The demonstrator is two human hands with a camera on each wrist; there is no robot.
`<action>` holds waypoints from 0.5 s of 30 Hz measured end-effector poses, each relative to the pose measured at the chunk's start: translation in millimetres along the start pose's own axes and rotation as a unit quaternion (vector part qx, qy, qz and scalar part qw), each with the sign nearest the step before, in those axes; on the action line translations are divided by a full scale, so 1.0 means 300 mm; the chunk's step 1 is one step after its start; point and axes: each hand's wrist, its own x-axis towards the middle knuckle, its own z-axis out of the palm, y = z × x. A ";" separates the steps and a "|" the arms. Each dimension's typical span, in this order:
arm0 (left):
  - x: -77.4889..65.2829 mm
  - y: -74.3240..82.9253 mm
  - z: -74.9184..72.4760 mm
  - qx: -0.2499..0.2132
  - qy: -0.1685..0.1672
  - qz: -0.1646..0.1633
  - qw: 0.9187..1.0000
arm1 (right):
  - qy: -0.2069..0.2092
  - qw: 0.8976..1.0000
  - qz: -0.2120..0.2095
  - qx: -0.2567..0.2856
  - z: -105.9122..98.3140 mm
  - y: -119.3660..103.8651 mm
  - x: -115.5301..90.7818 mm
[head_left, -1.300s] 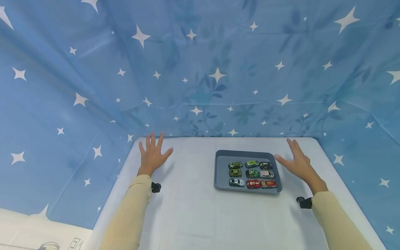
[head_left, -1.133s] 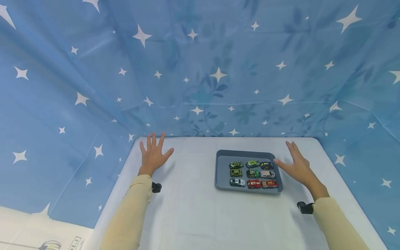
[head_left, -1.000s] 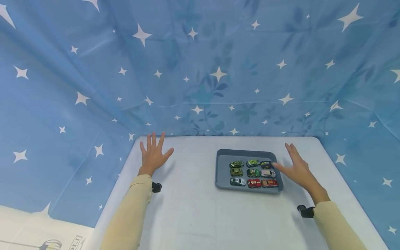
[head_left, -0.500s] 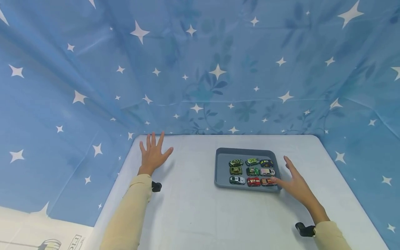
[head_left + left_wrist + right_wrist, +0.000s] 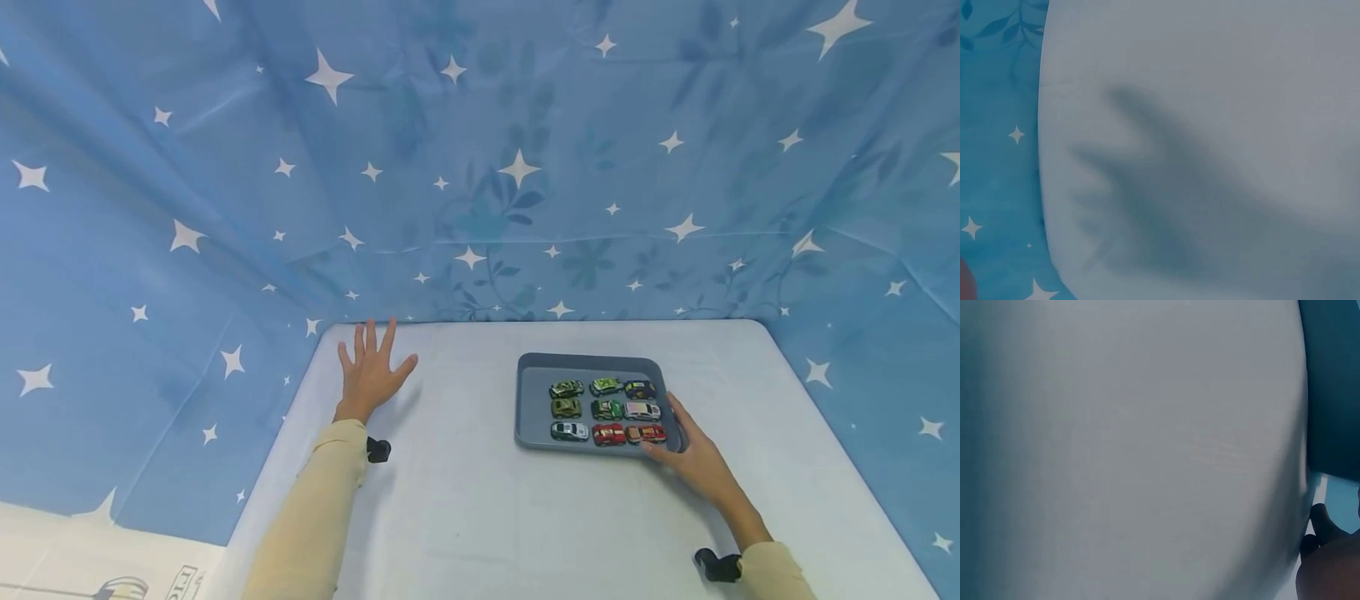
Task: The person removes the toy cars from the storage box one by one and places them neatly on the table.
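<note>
The left hand [image 5: 367, 377] hovers, fingers spread wide, near the worktop's [image 5: 450, 500] far left corner. Past a broad stretch, a grey tray [image 5: 534, 408] of nine toy cars [image 5: 607, 410] sits toward the right edge, its near right corner in the right hand's [image 5: 697, 460] grip.

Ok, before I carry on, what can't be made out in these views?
- Right hand: head view, its own back hides how far the fingers contact the tray; right wrist view, cut off at right edge.
- Tray: right wrist view, mostly beyond right edge.
- Toy cars: head view, fine markings too small.
- Left hand: left wrist view, nearly all out of frame.
</note>
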 end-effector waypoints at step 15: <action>0.037 0.097 0.044 -0.063 -0.011 0.017 0.998 | 0.011 0.999 -0.035 0.005 0.024 0.033 -0.008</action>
